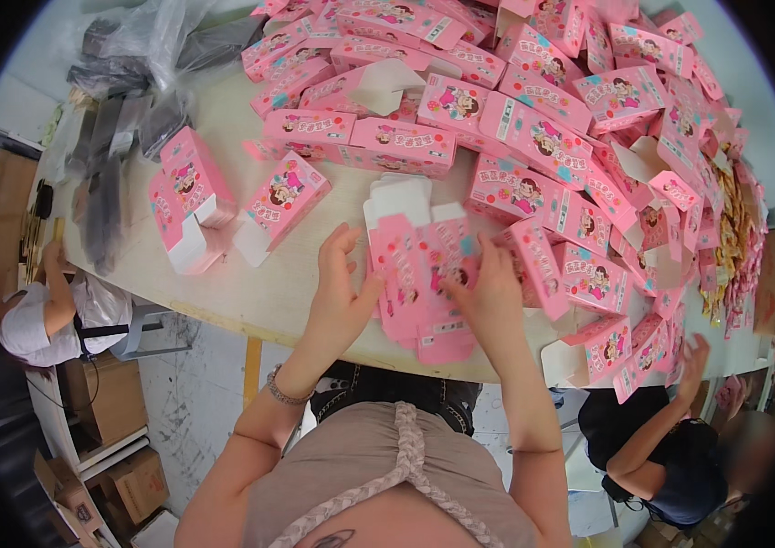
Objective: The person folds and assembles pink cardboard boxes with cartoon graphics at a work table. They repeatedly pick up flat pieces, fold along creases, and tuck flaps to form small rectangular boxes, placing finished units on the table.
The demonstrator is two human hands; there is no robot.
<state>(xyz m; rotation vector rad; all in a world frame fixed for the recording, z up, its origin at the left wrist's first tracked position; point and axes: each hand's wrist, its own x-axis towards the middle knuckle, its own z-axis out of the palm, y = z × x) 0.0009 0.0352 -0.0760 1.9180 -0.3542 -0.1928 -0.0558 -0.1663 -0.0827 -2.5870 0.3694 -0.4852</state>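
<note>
Cartons (547,142), pink and heaped, crowd the table (250,297) beside dark bundles (106,219). The left hand (342,288) spreads beside flattened cartons (398,288); the right hand (490,288) touches them, whether pinching cannot be told.

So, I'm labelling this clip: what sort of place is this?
Probably a packing workshop: pink boxes heaped on a table, flat pink cartons beside them, and brown cardboard boxes nearby.

Pretty sure I'm in a packing workshop: pink boxes (543,142) heaped on a big table (259,301), people (657,457) around it, brown cartons (136,484) stacked nearby.
</note>
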